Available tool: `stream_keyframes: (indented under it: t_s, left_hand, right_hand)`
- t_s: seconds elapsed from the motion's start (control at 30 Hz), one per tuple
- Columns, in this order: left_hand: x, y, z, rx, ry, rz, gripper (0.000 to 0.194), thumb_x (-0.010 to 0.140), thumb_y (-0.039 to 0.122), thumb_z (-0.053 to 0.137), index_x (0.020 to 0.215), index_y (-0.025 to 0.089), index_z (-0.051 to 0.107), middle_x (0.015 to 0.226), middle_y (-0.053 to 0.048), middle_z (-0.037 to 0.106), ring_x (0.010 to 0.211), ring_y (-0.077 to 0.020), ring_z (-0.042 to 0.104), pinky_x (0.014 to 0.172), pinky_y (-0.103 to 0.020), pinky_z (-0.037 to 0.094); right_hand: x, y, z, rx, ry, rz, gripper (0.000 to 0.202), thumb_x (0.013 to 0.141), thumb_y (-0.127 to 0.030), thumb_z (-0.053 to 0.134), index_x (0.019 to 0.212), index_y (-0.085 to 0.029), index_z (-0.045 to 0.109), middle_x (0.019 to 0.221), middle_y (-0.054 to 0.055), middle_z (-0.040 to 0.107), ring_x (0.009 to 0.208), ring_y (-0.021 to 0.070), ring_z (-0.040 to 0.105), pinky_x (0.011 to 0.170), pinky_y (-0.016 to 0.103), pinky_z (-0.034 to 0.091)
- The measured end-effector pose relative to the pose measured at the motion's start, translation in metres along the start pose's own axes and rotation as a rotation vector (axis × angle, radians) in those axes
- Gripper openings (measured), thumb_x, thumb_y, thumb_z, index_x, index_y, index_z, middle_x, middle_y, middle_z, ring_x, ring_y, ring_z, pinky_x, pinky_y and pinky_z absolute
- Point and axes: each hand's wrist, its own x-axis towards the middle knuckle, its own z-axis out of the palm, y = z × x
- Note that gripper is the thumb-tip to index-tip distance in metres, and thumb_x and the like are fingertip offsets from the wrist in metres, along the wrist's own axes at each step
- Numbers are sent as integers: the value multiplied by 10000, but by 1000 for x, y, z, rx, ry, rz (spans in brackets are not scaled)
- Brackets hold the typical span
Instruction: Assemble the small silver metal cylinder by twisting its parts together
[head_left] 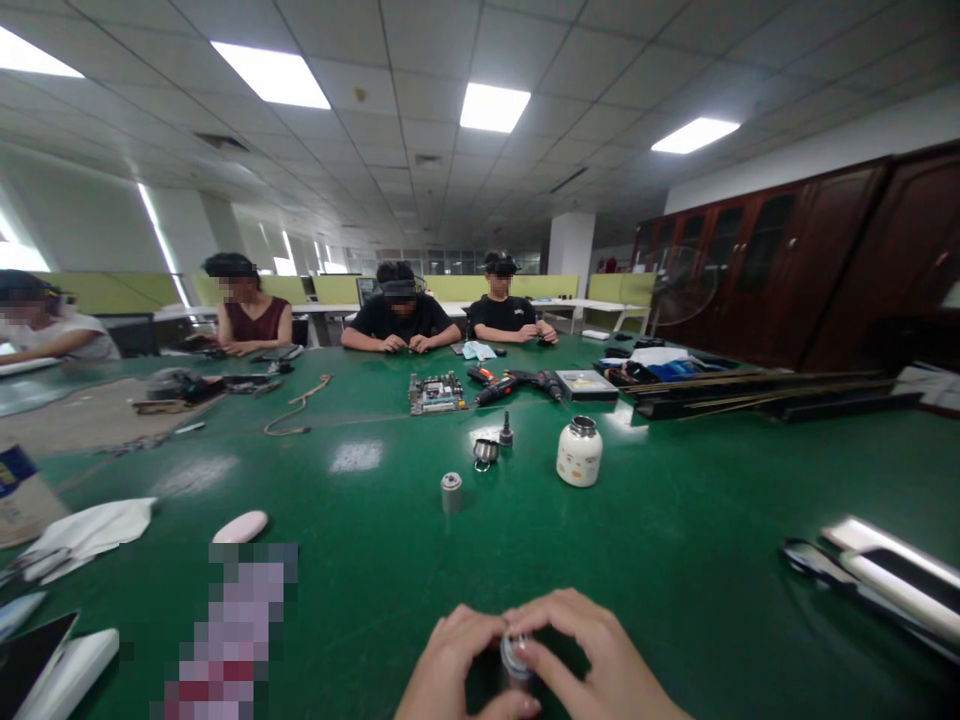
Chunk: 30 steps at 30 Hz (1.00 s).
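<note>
At the bottom centre, my left hand (457,665) and my right hand (581,650) close round a small grey cylindrical piece (516,655) from both sides. The right thumb and fingers touch its top; the left fingers wrap its other side. Its lower part is partly hidden. Beyond them stands a grey metal cylinder (451,493). Farther back are a small metal cup with a ring (486,452) and a small dark upright part (506,432). To their right, a cream bottle (579,455) stands upright with its mouth uncovered.
On the green table (360,560) lie a circuit board (437,393), power drills (495,388) and a grey box (587,385). A pink oval object (241,527) and white cloth (94,530) are at left; glasses (814,560) at right. Several people sit across.
</note>
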Motion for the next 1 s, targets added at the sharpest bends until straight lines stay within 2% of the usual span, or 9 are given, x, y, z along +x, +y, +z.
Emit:
stream_keyframes:
  t_s: [0.17, 0.23, 0.33, 0.5, 0.63, 0.73, 0.83, 0.93, 1.0]
  left_hand:
    - [-4, -2, -4, -158, 179, 101, 678, 670, 640, 730, 1188, 236, 564, 1120, -77, 626, 997, -259, 603, 841, -343, 481]
    - [-2, 2, -5, -158, 268, 110, 561, 762, 597, 671, 1179, 240, 553, 1131, -77, 602, 1031, -256, 588, 850, -342, 478]
    - [2, 11, -6, -99, 332, 118, 286, 839, 404, 646, 1073, 246, 600, 1091, -67, 604, 1058, -249, 574, 886, -359, 469]
    - [7, 18, -5, -65, 268, 147, 121, 829, 279, 650, 940, 255, 693, 1049, -71, 614, 1033, -251, 581, 897, -395, 474]
    - [6, 15, -8, -67, 164, 146, 95, 836, 276, 651, 826, 278, 746, 1053, -72, 624, 1033, -259, 575, 857, -393, 486]
    - [6, 15, -11, -90, 141, 112, 127, 840, 299, 644, 907, 309, 751, 1109, -75, 610, 1085, -274, 550, 883, -416, 476]
    - [7, 18, -13, -89, 191, 38, 183, 807, 297, 671, 982, 294, 725, 1146, -84, 584, 1128, -286, 520, 965, -469, 431]
    - [11, 24, -17, -55, 184, -24, 68, 776, 272, 700, 832, 263, 736, 1142, -81, 580, 1138, -293, 500, 986, -490, 408]
    - [14, 26, -20, -23, 146, -9, 50, 779, 261, 700, 774, 269, 749, 1139, -76, 586, 1131, -292, 491, 973, -490, 413]
  right_hand:
    - [1, 3, 8, 95, 53, -34, 47, 859, -209, 615, 855, -207, 661, 1036, 66, 722, 990, 219, 663, 879, 337, 479]
    - [1, 6, 13, 160, 82, -25, 64, 862, -216, 603, 805, -198, 625, 978, 69, 717, 949, 215, 668, 846, 326, 486]
    - [2, 12, 21, 255, 110, -23, 103, 853, -228, 595, 757, -191, 577, 869, 63, 703, 864, 211, 669, 798, 318, 494]
    - [2, 20, 24, 334, 82, 34, 44, 800, -203, 616, 826, -183, 587, 835, 45, 663, 818, 207, 645, 766, 318, 486]
    - [2, 24, 22, 418, 37, 89, 255, 729, -183, 677, 961, -187, 570, 923, 40, 659, 879, 207, 635, 799, 313, 475]
    - [1, 23, 23, 374, -6, 134, 296, 661, -220, 764, 900, -188, 592, 873, 12, 652, 848, 197, 611, 773, 290, 457]
    - [-1, 20, 25, 287, -22, 155, 317, 615, -184, 783, 874, -191, 599, 834, -13, 643, 806, 183, 592, 741, 271, 442]
    - [-1, 18, 26, 243, -25, 150, 286, 630, -166, 757, 862, -192, 593, 820, -20, 639, 780, 171, 588, 721, 257, 438]
    - [-1, 19, 26, 236, -22, 152, 278, 630, -171, 756, 847, -191, 584, 808, -24, 636, 765, 163, 584, 705, 247, 433]
